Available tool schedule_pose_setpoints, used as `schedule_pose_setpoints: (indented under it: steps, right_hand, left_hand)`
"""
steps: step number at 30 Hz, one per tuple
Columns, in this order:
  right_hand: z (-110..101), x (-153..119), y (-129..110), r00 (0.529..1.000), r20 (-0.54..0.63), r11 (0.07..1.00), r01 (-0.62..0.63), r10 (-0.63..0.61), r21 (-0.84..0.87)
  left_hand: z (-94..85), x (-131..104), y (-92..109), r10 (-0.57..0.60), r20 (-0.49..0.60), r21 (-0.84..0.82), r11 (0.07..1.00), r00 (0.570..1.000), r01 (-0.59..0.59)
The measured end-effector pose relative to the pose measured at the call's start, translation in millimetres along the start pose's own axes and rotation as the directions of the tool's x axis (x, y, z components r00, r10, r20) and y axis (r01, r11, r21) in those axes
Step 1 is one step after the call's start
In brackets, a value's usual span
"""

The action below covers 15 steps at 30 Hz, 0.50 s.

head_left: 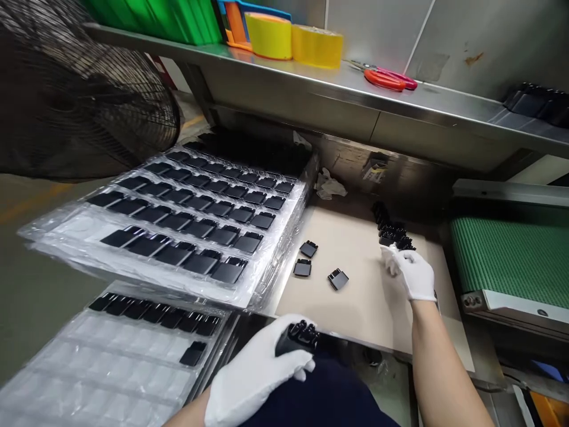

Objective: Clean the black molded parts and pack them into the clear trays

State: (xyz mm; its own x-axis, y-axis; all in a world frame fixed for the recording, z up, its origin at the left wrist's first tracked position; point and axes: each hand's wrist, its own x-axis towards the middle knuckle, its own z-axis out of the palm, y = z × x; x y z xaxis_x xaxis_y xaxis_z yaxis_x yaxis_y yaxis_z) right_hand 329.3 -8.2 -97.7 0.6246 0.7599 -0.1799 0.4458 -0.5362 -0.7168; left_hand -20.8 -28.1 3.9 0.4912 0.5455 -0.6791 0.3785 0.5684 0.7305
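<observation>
My left hand (267,362), in a white glove, is wrapped round a small stack of black plastic pieces (299,337) at the table's front edge. On the right, my gloved right hand (411,274) has its fingers curled at the near end of a row of black plastic pieces (395,232); the fingertips touch them and partly hide them. Three loose flat black pieces, one of them nearest the middle (338,279), lie on the beige board (355,314) between my hands.
Stacked clear trays (262,261) of black pieces stand left; a lower tray (111,350) is partly filled. A fan (80,95) is at far left, a green conveyor belt (511,255) at right. Above, a metal shelf (311,80) bears yellow tape (316,47) and red-handled scissors (384,80).
</observation>
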Motion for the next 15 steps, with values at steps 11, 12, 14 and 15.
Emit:
schedule_pose_setpoints:
  steps: [11,12,14,15]
  right_hand:
    - [-30,-127,-31,0.694,0.605,0.538,-0.361,-0.391,0.762]
    - [-32,-136,-32,0.667,0.613,0.499,-0.393,-0.423,0.773]
    - [-33,-148,-29,0.640,0.603,0.437,-0.424,-0.476,0.794]
    - [-33,-151,-26,0.645,0.595,0.418,-0.428,-0.479,0.801]
  left_hand:
    - [75.6,25,35,0.278,0.208,-0.318,0.926,0.938,-0.204]
    - [79.9,27,32,0.292,0.230,-0.349,0.915,0.928,-0.202]
    - [87.8,28,27,0.281,0.239,-0.383,0.907,0.929,-0.176]
    - [91.8,28,25,0.267,0.216,-0.393,0.904,0.939,-0.167]
